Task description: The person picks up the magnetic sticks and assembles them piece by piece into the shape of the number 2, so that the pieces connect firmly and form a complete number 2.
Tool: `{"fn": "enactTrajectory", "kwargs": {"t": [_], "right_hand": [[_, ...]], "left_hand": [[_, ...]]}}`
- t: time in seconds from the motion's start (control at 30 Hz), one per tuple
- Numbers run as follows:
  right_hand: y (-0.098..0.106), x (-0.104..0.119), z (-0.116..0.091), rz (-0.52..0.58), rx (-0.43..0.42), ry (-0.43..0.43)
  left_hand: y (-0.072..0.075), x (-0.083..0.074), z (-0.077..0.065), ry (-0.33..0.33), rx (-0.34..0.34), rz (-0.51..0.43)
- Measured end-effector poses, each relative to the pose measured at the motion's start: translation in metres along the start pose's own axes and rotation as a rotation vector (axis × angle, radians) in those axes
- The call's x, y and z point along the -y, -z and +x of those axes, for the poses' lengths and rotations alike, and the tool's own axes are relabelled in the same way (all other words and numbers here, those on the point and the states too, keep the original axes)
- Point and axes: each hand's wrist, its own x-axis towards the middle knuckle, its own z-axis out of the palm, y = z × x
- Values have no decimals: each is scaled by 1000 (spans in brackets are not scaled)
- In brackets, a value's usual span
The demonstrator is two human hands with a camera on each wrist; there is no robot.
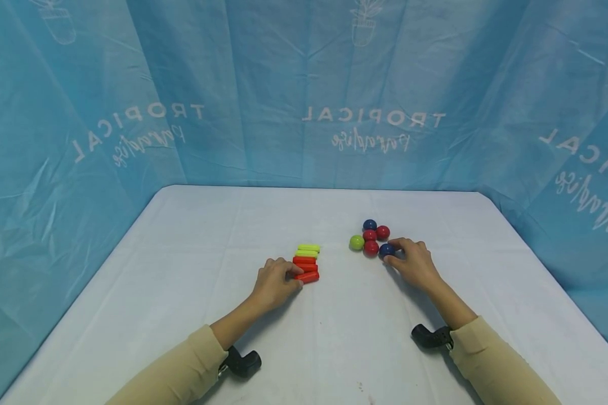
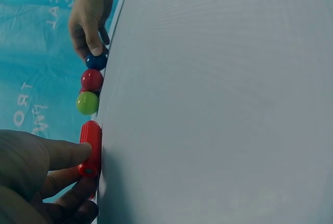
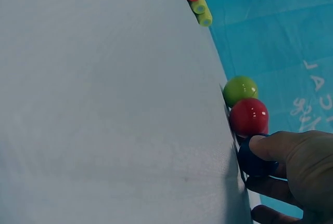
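My left hand (image 1: 276, 282) pinches the nearest red cylinder (image 1: 308, 277) between thumb and fingers; its ridged side shows in the left wrist view. Beyond it, two more red cylinders and two yellow-green cylinders (image 1: 308, 248) lie side by side in a column. With thumb and fingertips, my right hand (image 1: 412, 261) grips a dark blue ball (image 1: 387, 251) at the right end of a cluster of balls. Right beside that ball sits a red ball (image 1: 371, 248). A green ball (image 1: 356, 242), two more red balls and another blue ball (image 1: 369, 225) make up the rest of the cluster.
A white cloth (image 1: 334, 337) covers the table. Blue curtains (image 1: 263, 84) with printed lettering hang behind it and along both sides. Black wrist-worn devices (image 1: 244, 364) sit on both forearms, close above the table.
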Motion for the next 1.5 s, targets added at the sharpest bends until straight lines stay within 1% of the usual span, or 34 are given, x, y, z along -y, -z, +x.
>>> {"fn": "enactTrajectory", "kwargs": {"t": [0.13, 0.33, 0.67, 0.87, 1.17, 1.37, 1.5], "right_hand": [[0, -1, 0, 4, 4, -17], [1, -3, -2, 5, 6, -18], [3, -4, -13, 25, 19, -12], [0, 1, -22, 49, 28, 20], [-7, 16, -32, 84, 74, 54], [-13, 25, -38, 100, 97, 61], [-18, 30, -42, 102, 106, 83]], "left_hand": [[-1, 0, 0, -2, 3, 1], [-1, 0, 0, 0, 6, -5], [0, -10, -1, 3, 6, -31], [-3, -12, 2, 1, 11, -48], [-9, -19, 6, -41, -5, -61], [-12, -24, 7, -48, 5, -61], [-14, -26, 7, -65, 10, -56]]}}
